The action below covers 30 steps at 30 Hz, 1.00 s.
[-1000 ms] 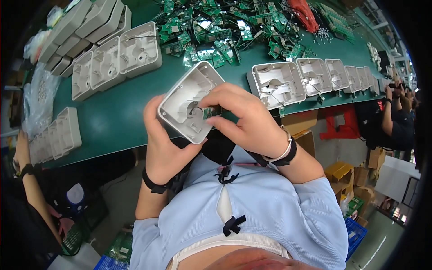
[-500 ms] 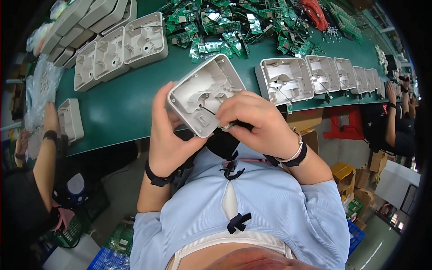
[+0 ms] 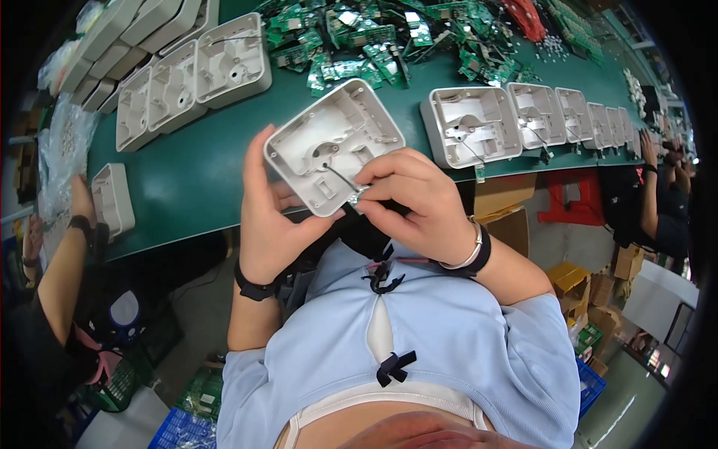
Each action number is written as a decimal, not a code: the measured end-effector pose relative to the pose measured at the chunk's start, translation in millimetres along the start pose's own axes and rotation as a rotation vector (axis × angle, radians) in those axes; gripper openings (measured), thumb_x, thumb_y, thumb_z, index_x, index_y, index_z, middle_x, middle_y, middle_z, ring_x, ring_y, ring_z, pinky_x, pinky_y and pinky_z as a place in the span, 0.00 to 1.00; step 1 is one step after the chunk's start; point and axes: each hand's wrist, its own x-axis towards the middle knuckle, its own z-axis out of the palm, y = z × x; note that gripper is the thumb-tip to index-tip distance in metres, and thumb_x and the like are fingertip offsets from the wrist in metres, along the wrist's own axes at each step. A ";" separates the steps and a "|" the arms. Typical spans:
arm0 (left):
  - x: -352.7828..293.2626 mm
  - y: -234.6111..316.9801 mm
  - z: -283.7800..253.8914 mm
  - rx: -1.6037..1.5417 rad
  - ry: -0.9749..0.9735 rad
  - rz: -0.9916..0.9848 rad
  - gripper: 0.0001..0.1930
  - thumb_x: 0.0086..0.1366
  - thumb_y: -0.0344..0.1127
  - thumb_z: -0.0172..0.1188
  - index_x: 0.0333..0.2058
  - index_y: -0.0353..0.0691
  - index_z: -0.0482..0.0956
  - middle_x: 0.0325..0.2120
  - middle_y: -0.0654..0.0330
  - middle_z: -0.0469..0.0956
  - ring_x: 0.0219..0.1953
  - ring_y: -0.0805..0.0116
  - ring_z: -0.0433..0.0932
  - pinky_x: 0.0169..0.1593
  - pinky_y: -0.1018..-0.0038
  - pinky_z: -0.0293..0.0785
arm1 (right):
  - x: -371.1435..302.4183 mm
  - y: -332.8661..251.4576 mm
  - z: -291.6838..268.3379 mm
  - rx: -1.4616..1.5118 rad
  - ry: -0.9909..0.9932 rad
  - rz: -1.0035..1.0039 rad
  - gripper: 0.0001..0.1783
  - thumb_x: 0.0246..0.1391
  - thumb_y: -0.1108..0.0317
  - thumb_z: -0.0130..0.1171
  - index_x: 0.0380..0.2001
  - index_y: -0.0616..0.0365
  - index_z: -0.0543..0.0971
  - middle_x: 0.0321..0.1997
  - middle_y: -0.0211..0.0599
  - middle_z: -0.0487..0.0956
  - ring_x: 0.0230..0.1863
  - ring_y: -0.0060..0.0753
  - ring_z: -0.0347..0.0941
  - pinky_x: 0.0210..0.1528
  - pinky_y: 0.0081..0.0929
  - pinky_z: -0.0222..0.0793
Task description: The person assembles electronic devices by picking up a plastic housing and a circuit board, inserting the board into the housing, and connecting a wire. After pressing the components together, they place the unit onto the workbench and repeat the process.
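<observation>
A white plastic housing (image 3: 305, 142), its hollow side facing up, is tilted over the table's near edge. My left hand (image 3: 271, 213) grips it along the left side and lower corner, thumb at the bottom. From a hole inside the housing runs a short black cable (image 3: 340, 176). At the cable's end is a small green circuit board (image 3: 356, 196), pinched between the thumb and fingers of my right hand (image 3: 407, 196) at the housing's lower right edge. My fingers hide part of the board.
Loose green circuit boards (image 3: 359, 45) lie heaped at the back of the green table (image 3: 187, 179). To the right stands a row of similar housings (image 3: 479, 127) with cables; more housings (image 3: 176, 86) sit at left. Co-workers' arms (image 3: 63, 277) show at both sides.
The housing has shifted slightly left and up. My right hand has brought the small board close against its lower edge, and more of the cable shows.
</observation>
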 end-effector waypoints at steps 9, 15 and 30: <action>8.5 -1.5 -2.6 -0.103 -0.100 0.022 0.63 0.48 0.16 0.78 0.77 0.41 0.45 0.69 0.47 0.65 0.64 0.55 0.77 0.59 0.63 0.84 | 15.2 -12.5 -5.8 -0.139 -0.033 0.049 0.17 0.48 0.72 0.76 0.43 0.56 0.84 0.45 0.36 0.83 0.48 0.44 0.77 0.53 0.39 0.74; 13.7 1.3 5.6 -0.259 -0.220 -0.052 0.64 0.49 0.15 0.76 0.79 0.42 0.43 0.68 0.48 0.67 0.61 0.56 0.80 0.57 0.64 0.85 | 7.2 -9.8 -15.1 -0.244 -0.108 -0.011 0.10 0.49 0.68 0.73 0.35 0.52 0.84 0.40 0.31 0.81 0.44 0.42 0.75 0.49 0.39 0.70; 23.4 24.0 20.4 0.654 -0.162 -0.037 0.57 0.48 0.23 0.80 0.76 0.37 0.57 0.61 0.53 0.71 0.41 0.71 0.79 0.43 0.73 0.79 | -2.9 6.3 -16.9 -0.368 -0.061 -0.019 0.06 0.53 0.64 0.68 0.30 0.52 0.82 0.35 0.30 0.76 0.45 0.36 0.73 0.47 0.34 0.66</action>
